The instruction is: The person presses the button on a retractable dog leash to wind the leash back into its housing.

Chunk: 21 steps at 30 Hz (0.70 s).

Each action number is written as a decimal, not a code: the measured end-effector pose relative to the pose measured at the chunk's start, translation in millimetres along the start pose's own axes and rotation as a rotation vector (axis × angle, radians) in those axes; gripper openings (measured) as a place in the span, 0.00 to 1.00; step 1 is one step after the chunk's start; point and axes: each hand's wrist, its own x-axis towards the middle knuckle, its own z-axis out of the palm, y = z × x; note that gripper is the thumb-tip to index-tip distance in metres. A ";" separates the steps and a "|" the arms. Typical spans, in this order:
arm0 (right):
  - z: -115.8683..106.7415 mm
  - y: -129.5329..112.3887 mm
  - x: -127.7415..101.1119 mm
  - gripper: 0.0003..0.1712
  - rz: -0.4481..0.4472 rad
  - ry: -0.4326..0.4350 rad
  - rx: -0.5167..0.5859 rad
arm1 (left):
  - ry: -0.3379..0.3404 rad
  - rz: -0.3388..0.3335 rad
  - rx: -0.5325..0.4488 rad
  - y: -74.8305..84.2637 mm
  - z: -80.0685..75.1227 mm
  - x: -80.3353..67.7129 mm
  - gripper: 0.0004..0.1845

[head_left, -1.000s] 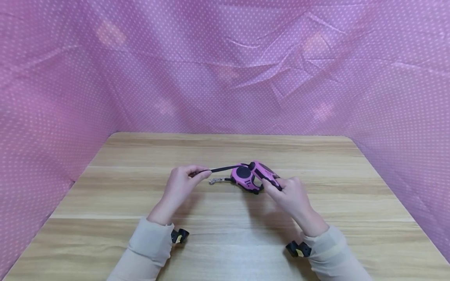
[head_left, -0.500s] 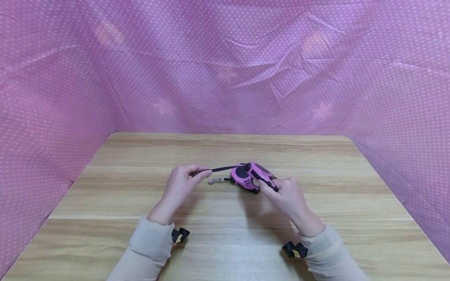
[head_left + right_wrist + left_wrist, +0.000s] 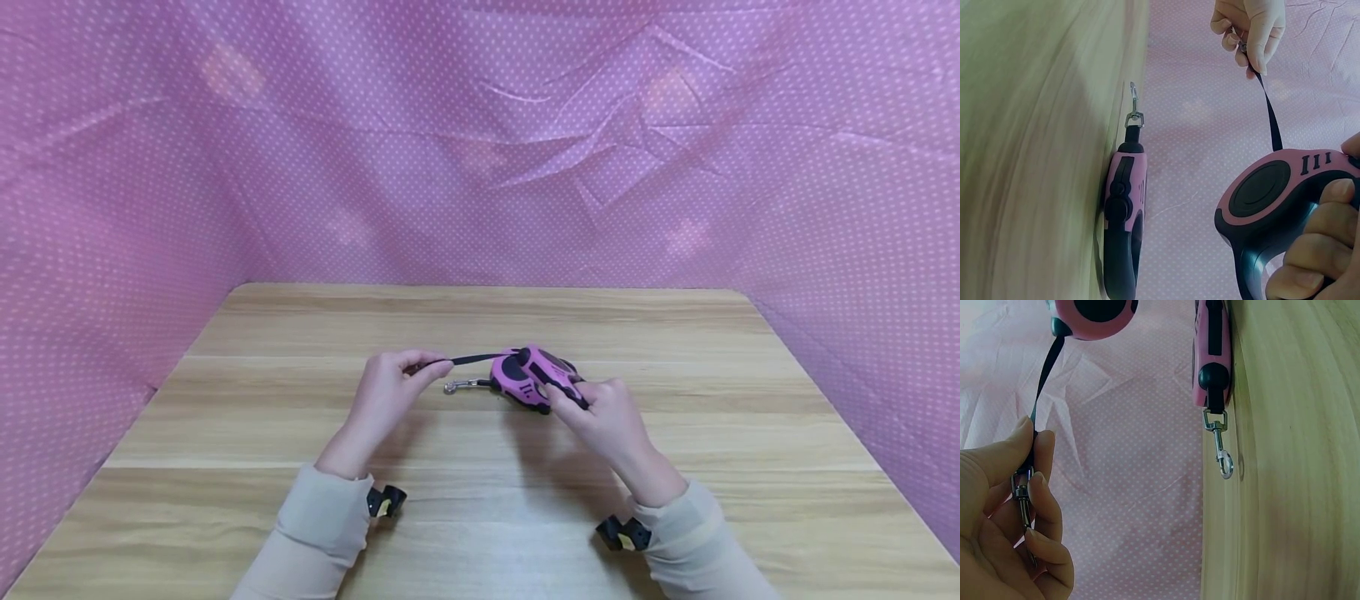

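My right hand [image 3: 609, 418] grips the handle of a pink and black retractable dog leash [image 3: 551, 367], its fingers curled through the handle loop. From its housing a short length of black strap [image 3: 480, 358] runs left to my left hand [image 3: 384, 398]. There, thumb and index finger pinch the strap's end, while the metal snap hook [image 3: 1021, 494] lies among the curled fingers. A second leash [image 3: 1125, 194] of the same kind lies on the table just behind the held one, which partly overlaps it in the head view. Its own snap hook [image 3: 465, 384] points left.
The wood-grain table [image 3: 480, 517] stretches out on all sides of the hands. Pink polka-dot cloth [image 3: 480, 167] hangs behind it and along both sides. Black cameras, such as the left one [image 3: 386, 502], sit at both cuffs.
My right hand has moved slightly left with the leash, and the strap between the hands has become shorter. My left hand and the leash on the table have stayed in place.
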 end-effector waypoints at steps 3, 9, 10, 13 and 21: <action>1.3 -0.6 0.6 0.29 -0.012 0.009 -0.003 | 0.002 0.005 0.000 1.3 0.2 0.7 0.13; 4.0 -2.3 1.4 0.29 -0.045 0.027 -0.005 | 0.002 0.017 -0.017 5.4 2.3 1.4 0.12; 4.3 -2.7 1.5 0.29 -0.045 0.027 -0.001 | 0.003 0.020 -0.020 5.8 2.7 1.5 0.12; 4.7 -3.8 1.7 0.29 -0.036 0.024 0.007 | 0.002 0.029 -0.025 6.6 3.8 1.9 0.12; 5.3 -5.1 3.0 0.29 -0.030 0.022 0.020 | 0.007 0.047 -0.025 6.2 4.6 2.0 0.12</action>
